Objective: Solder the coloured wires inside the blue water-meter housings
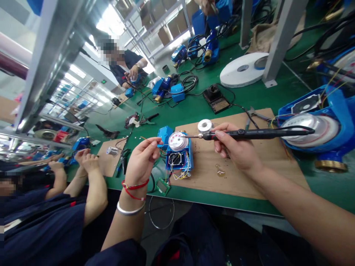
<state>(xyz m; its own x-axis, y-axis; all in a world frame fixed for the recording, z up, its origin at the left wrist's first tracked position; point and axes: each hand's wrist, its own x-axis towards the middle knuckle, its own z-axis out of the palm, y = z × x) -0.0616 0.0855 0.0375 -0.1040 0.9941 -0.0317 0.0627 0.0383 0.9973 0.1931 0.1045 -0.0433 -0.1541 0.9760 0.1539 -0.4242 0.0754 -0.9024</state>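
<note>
My right hand (235,149) grips a black soldering iron (249,133), its metal tip pointing left at the round clear dial of a blue water meter (177,141). Whether the tip touches the dial I cannot tell. Just left of the meter, my left hand (144,157) is closed in a pinch on a thin wire (146,139), whose short end sticks out past the fingers. The meter's blue lid (165,135) stands raised behind it. Loose coloured wires (181,170) lie in its open housing, and a small green circuit board (162,186) sits near the table edge.
A cardboard sheet (244,173) lies under the work, with a solder spool (205,125) and pliers (256,114) on it. Behind is an iron stand (217,99). A larger meter (313,129) sits right. Co-workers' arms (93,177) are at left; another person (124,66) works opposite.
</note>
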